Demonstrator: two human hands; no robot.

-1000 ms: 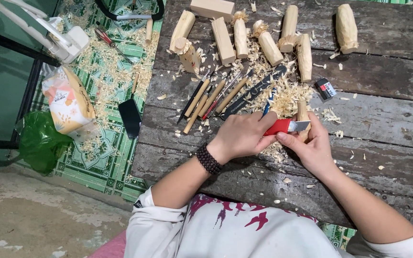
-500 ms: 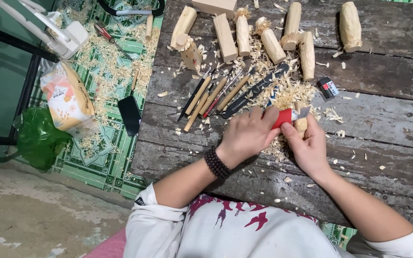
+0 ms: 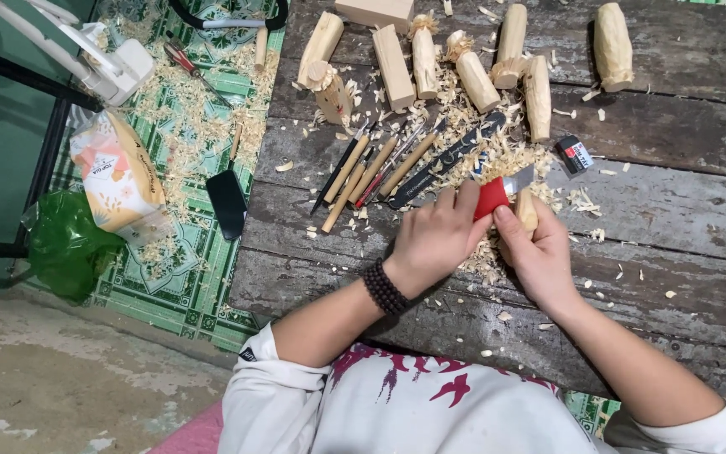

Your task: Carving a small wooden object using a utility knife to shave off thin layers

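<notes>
My left hand, with a dark bead bracelet at the wrist, is closed around a red-handled carving knife. Its short blade points up and to the right. My right hand grips a small pale wooden piece, and the thumb presses against the knife's handle. The blade lies against the top of the wood. Both hands work over a pile of shavings on the weathered plank table.
A row of carving tools lies left of the hands. Several rough wooden blanks stand along the far edge, next to a small black box. On the floor at the left lie shavings, a printed bag, a green bag and a black scraper.
Both hands have shifted slightly away from my body, and the knife has tilted from lying level to pointing up and right against the wood.
</notes>
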